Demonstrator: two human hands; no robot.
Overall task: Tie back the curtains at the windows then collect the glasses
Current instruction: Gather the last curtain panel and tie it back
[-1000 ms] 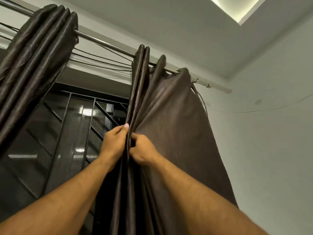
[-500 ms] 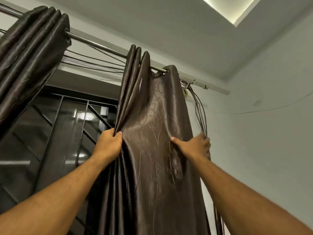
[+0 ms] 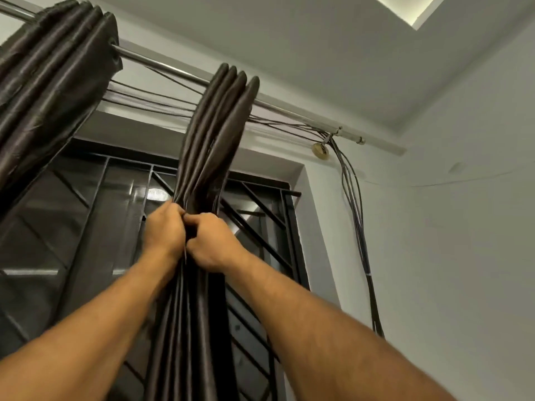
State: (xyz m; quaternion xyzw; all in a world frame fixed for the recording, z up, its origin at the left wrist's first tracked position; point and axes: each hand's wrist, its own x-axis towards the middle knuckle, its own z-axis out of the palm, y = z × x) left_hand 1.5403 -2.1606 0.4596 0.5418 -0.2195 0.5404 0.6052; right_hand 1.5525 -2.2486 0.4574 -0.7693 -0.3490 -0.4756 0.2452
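Brown satin curtain [image 3: 212,134] hangs from the metal rod [image 3: 283,107], gathered into one narrow bundle in front of the barred window [image 3: 260,227]. Its long axis runs nearly vertical, from the rod down between the forearms. Left hand [image 3: 165,231] and right hand [image 3: 212,241] touch each other at the same height, with fingers [image 3: 202,224] curled tight round the bundle. Fabric extends above and below the grip; neither hand is nearer. A second gathered curtain [image 3: 55,73] hangs at the rod's left end. No tie-back shows, so the next move likely depends on keeping the folds compressed. No glasses are in view.
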